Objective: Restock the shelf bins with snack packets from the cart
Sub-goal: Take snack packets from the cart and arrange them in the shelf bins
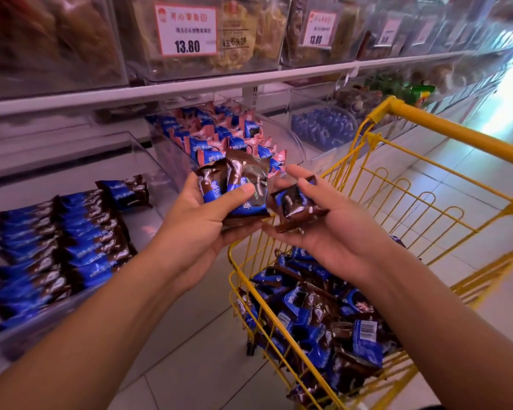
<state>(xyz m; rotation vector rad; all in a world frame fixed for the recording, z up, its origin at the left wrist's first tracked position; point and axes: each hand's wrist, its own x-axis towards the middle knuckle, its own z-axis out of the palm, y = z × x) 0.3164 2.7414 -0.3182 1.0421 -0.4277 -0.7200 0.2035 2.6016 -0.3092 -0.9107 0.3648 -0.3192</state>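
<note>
Blue-brown snack packets [237, 187] gripped by left hand [202, 229], thumb pressing, right hand [326, 229] fingers [296, 173] loosely curled, cradling one packet [296, 202]

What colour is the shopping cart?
Yellow: the cart shows clearly in the head view.

Lower shelf [71, 161]: clear bin [148, 161] at left, blue-brown snack packets [57, 247] in neat rows inside. Next bin [290, 137] heaped with blue-pink packets [219, 134]. Upper shelf [190, 84]: clear bins with price tags [185, 30]. Tiled floor [196, 350]: yellow wire cart [427, 220], loose packets [323, 315] piled inside.
</note>
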